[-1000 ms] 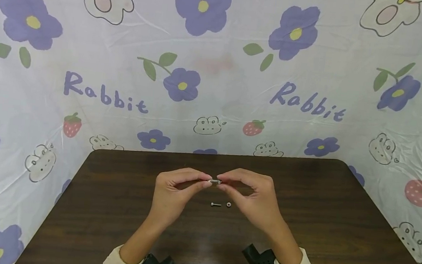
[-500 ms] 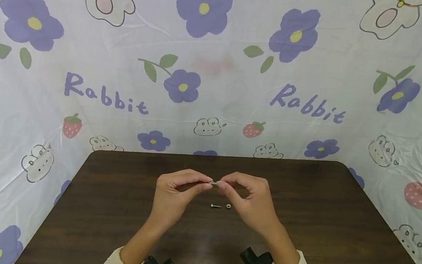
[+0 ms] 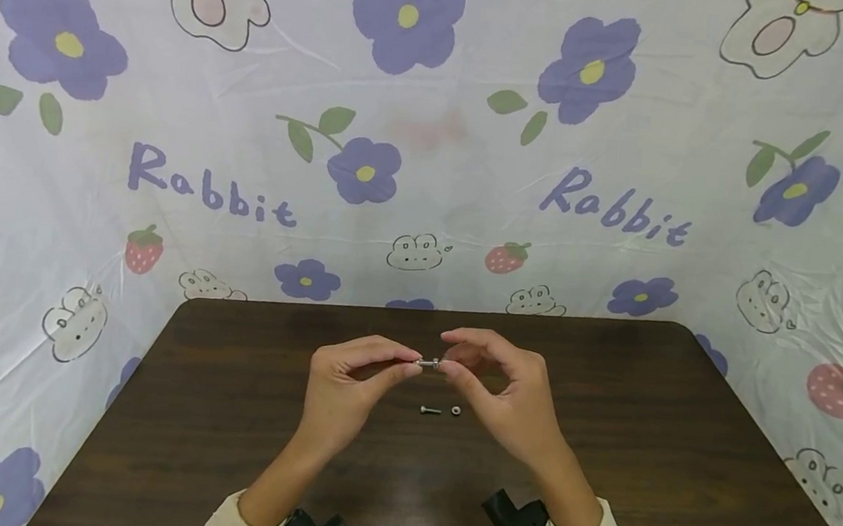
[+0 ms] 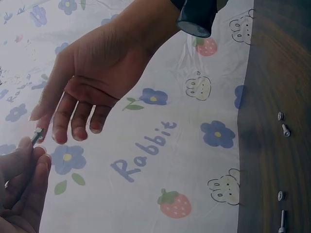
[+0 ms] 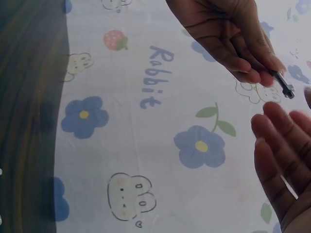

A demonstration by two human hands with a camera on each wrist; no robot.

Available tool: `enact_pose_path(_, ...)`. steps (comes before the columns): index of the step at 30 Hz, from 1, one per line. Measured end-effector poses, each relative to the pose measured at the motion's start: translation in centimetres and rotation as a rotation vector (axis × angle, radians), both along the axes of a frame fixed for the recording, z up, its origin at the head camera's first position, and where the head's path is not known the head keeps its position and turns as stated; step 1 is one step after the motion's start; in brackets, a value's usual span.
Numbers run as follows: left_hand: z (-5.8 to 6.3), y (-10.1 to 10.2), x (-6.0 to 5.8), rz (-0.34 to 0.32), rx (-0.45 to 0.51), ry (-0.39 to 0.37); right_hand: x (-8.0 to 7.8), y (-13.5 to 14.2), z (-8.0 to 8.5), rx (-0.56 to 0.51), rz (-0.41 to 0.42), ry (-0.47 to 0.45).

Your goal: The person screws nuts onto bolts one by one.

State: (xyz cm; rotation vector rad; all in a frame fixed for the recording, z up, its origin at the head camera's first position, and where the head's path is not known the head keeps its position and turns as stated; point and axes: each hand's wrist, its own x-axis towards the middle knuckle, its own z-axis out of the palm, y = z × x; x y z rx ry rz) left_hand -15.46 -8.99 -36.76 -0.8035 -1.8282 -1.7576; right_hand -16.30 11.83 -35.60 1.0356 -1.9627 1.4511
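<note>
My left hand (image 3: 346,386) pinches a small metal bolt (image 3: 426,364) between thumb and fingertips, holding it level above the table. On the bolt's right end sits a nut (image 3: 437,364), clearer in the right wrist view as a wider nut (image 5: 289,91). My right hand (image 3: 511,392) is beside that end, its index finger lifted off and its thumb close to the nut; contact is too small to tell. Its other fingers spread loosely in the right wrist view. Below the hands, a loose bolt (image 3: 431,410) and a loose nut (image 3: 456,411) lie on the table.
The dark wooden table (image 3: 228,413) is backed by a white printed cloth (image 3: 429,180). In the left wrist view, another bolt (image 4: 285,130) and nut (image 4: 281,116) lie apart from a second pair. Black wrist mounts (image 3: 516,515) sit at both cuffs.
My right fingers closed over the nut end half a second ago; now the index finger has lifted away and the nut shows. My left hand has stayed almost still.
</note>
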Motion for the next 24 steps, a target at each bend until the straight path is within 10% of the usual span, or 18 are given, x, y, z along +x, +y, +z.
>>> enact_pose_path(24, 0.0, -0.11, -0.08, -0.02, -0.005, -0.022, -0.39, -0.35, -0.22, 0.025, 0.004, 0.09)
